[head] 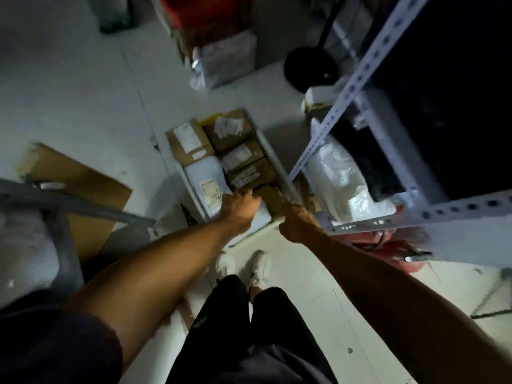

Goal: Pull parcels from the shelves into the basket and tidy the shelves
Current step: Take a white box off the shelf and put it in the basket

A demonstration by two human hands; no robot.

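A white basket (273,159) sits on the floor in front of my feet, packed with several brown cardboard parcels (231,128) and a white mailer bag (206,178). My left hand (241,210) reaches into the near end of the basket, its fingers down among the white bag and a brown box; the frame is too blurred to show a grip. My right hand (295,224) is curled around the basket's near right corner rim. A metal shelf unit (357,79) stands to the right, with a white plastic-wrapped parcel (340,178) on its lowest level.
Flattened cardboard (74,189) lies on the floor at left beside a grey shelf frame (63,200). A wrapped bundle (227,59) and a black round stand base (311,66) sit further back. Red items (388,245) lie under the right shelf.
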